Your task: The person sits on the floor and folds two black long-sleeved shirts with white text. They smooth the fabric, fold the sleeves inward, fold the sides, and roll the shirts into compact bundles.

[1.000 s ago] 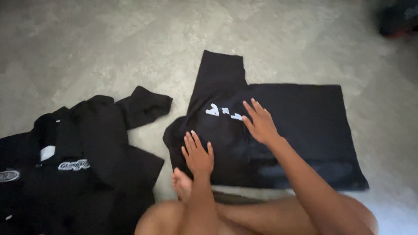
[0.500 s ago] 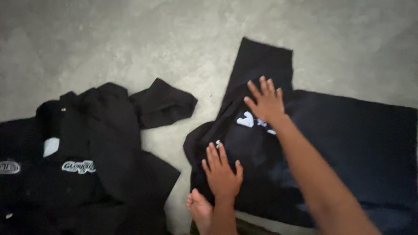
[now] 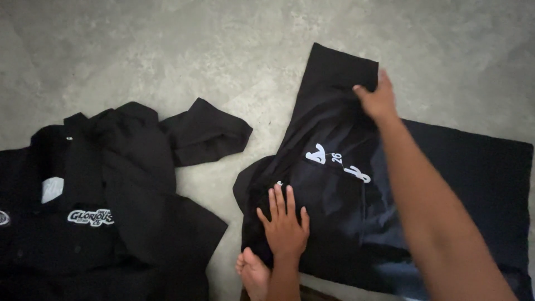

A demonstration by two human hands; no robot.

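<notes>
A black shirt (image 3: 479, 184) with small white print lies partly folded on the grey floor, one sleeve (image 3: 337, 78) pointing away from me. My left hand (image 3: 285, 223) rests flat, fingers spread, on the shirt's near left part. My right hand (image 3: 378, 99) reaches out along the sleeve, with its fingers curled onto the sleeve fabric near the cuff. Whether it pinches the cloth I cannot tell.
A heap of black polo shirts (image 3: 95, 206) with a white embroidered mark lies at the left, a sleeve (image 3: 209, 131) sticking out toward the middle. My bare foot (image 3: 255, 273) shows at the bottom edge. The floor (image 3: 167, 50) is mottled grey concrete.
My right hand has moved from the white print up the sleeve toward its cuff. My left hand stays pressed on the shirt's near part. The view has shifted closer and to the left.
</notes>
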